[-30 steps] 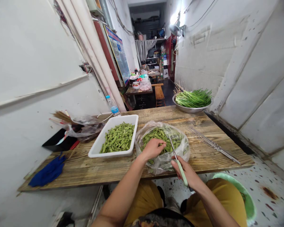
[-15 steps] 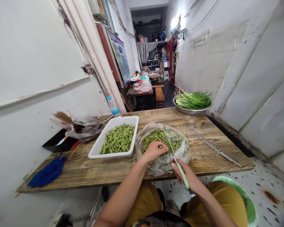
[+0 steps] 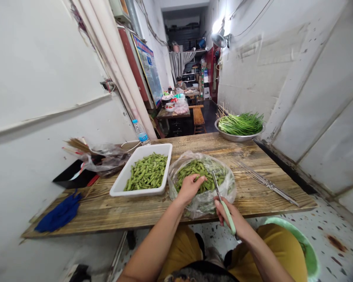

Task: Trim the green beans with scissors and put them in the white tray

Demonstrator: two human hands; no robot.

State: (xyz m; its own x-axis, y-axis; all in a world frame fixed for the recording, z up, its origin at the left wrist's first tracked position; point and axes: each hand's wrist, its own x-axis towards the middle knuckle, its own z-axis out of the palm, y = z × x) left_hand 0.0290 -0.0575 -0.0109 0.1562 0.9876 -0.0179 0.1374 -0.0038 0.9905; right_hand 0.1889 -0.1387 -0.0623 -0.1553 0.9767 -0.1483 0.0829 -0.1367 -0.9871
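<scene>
Slim green bean pods [image 3: 191, 169] look light, firmish, so pinch mid-length; right hand [image 3: 235, 216] grips green-handled metal scissors [image 3: 225, 210], left hand [image 3: 190, 188] curled, can't tell if holding

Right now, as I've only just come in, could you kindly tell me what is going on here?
A person's right hand holds scissors over an open plastic bag of green pods. The left hand is at those pods, though whether it grips one is hard to tell. More pods lie in the white tray left of the bag.
</scene>
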